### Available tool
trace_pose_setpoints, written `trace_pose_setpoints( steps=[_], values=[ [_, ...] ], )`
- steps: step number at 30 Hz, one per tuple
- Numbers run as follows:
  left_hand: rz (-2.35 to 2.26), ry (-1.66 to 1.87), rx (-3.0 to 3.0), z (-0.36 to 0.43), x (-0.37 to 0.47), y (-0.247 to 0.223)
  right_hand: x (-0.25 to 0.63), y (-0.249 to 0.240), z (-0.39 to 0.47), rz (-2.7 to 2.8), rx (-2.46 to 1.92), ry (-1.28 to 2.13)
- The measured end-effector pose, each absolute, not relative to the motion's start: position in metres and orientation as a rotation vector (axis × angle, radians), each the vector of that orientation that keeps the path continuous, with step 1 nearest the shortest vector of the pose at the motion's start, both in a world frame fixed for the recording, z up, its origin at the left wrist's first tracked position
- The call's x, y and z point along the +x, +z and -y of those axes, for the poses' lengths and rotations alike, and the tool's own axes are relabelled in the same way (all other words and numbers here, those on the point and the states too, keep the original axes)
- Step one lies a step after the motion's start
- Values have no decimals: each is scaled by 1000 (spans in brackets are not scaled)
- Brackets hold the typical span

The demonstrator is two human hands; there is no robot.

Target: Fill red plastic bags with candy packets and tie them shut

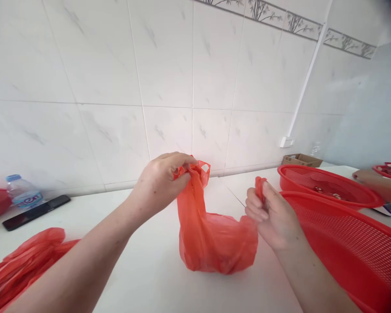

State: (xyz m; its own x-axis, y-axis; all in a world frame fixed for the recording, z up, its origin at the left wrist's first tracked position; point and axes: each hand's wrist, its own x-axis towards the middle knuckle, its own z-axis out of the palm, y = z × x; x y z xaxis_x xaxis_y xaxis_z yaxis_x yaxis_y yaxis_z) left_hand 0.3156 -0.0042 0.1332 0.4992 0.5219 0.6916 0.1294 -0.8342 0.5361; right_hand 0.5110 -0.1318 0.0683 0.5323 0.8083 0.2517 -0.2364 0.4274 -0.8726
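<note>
Here we are at the white table (pixel 143 261), and the red plastic bag (pixel 218 243) is right at the middle of it, bulging at the bottom, both of its upper ends pulled up! The left hand (pixel 163 176) pinches the bag's gathered top between thumb and fingers, a loop of film poking out beyond the fingertips. Over on the bag's right side, the right hand (pixel 273 213) is clenched around the other end, a red tip sticking up out of the fist. Just right of the bag, past that fist, sits the near red basket (pixel 352 243), with the far red basket (pixel 329 187) behind it, small pieces lying inside. Farther right of the bag, another person's hand (pixel 371 178) reaches in. And left of the bag: a heap of red plastic bags (pixel 35 256), a black phone (pixel 37 212), and a water bottle (pixel 24 191) beside the phone.
</note>
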Motion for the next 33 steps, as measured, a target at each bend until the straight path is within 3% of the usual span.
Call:
trace_pose_setpoints(
  steps=[8,13,19,24,28,33],
  values=[
    [-234,831,1927,35,336,118,467,71,124,1298,-1345,893],
    [-130,1066,2281,29,334,94,470,65,112,1267,-1354,870],
    [-185,934,2473,8,334,60,485,46,106,1126,-1181,1032],
    [-362,907,2165,7,336,50,496,34,112,1081,-1039,1122],
    [-288,649,1737,11,339,41,501,35,123,1104,-992,1207],
    [-314,550,1508,15,344,31,498,34,129,1301,-1262,961]
  ],
)
